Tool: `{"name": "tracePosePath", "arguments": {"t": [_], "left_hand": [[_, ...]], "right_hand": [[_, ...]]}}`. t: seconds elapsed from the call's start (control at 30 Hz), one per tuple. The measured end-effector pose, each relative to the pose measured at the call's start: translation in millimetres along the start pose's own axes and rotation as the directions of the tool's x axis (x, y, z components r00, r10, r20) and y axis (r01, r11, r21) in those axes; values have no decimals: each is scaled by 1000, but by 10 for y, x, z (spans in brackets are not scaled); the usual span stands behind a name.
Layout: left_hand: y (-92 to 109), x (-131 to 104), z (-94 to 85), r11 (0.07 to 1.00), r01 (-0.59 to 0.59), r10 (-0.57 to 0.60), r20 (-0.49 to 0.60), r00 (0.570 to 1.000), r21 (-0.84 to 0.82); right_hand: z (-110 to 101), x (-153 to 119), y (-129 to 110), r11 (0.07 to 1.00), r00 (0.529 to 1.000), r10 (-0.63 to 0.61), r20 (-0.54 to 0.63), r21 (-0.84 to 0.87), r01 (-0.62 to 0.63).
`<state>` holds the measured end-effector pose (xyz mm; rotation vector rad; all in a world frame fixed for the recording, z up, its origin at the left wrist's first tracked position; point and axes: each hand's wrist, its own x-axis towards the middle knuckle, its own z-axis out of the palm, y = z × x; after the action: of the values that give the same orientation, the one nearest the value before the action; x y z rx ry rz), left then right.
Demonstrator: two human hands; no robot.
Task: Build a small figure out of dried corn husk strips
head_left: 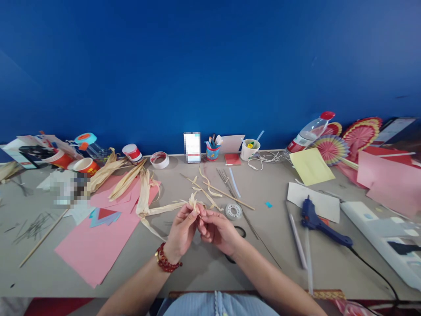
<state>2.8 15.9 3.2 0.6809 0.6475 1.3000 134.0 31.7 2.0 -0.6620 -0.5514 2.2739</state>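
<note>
Close together over the middle of the desk, both hands pinch a small pale flower-like piece of corn husk [193,202]. My left hand [183,228] has thumb and fingers closed at its base, with a red bead bracelet [167,259] on the wrist. My right hand [219,228] meets it from the right, fingertips closed at the same spot; part of the grip is hidden. Long husk strips [164,208] lie just left of the hands. A clear tape roll [233,211] rests to their right, and scissors [241,231] are partly covered by the right forearm.
Pink paper sheets [98,245] and dried husks [126,182] lie left. A blue glue gun [320,224], a white power strip [381,241] and a tilted plastic bottle [307,134] are right. A phone [192,148] stands against the blue wall. Thin sticks [230,195] lie beyond the hands.
</note>
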Motion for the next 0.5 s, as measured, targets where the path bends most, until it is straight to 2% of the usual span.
{"name": "tracePosePath", "arguments": {"t": [0.1, 0.27, 0.5], "left_hand": [[13, -3, 16, 1000, -12, 12, -16, 1000, 21], [26, -13, 22, 998, -52, 55, -56, 997, 41], [46, -26, 32, 998, -42, 47, -100, 994, 56]], "right_hand": [[-28, 4, -14, 995, 992, 71, 100, 69, -78], [-68, -6, -4, 953, 954, 187, 236, 194, -235], [-73, -14, 10, 931, 928, 240, 286, 203, -303]]}}
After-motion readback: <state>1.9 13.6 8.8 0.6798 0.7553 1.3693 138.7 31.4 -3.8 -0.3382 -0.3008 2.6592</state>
